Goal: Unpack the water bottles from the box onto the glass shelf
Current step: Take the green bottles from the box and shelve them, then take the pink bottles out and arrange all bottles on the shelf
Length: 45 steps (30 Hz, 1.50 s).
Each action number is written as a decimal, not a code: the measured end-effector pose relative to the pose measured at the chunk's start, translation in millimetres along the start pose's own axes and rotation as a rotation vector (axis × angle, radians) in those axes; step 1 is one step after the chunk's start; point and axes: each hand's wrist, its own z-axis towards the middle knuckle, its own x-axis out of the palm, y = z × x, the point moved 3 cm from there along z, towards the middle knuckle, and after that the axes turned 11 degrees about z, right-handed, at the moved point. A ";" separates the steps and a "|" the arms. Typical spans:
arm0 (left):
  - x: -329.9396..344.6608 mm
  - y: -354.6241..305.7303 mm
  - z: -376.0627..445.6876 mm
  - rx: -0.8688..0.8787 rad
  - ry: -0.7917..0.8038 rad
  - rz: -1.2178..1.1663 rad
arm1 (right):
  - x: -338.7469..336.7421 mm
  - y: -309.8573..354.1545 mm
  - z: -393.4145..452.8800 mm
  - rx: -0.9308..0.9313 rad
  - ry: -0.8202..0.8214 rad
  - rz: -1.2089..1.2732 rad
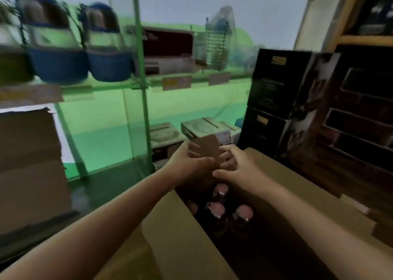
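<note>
Both grips meet at the far flap [207, 147] of the cardboard box [180, 237]: the left hand [187, 162] has its fingers up against the flap's near face with the thumb stretched out below, and the right hand [236, 167] reaches in beside it with spread, loosely bent fingers that touch or nearly touch the flap's lower part. Motion blur hides whether either hand actually pinches the card, so neither reads as a firm hold. Both forearms run forward and inward from the bottom corners, wrists fairly straight, palms turned toward each other above the opening.

The step in hand looks like folding that flap back to clear the opening. Done well, it would be pushed fully outward and creased so it does not spring over the bottles. The side flaps already lie open.

Above and to the left, the glass shelf [119, 86] on its green frame carries blue baskets [57, 67] and some cartons, with bare glass further right.

Down in the box the water bottles [215, 208] stand upright and close together, pinkish caps up. Each is probably best lifted straight up by the neck, clear of its neighbours.
</note>
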 end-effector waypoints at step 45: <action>98.3 28.9 63.2 0.135 0.375 -0.096 | -31.1 -63.2 29.2 0.088 -0.190 -0.255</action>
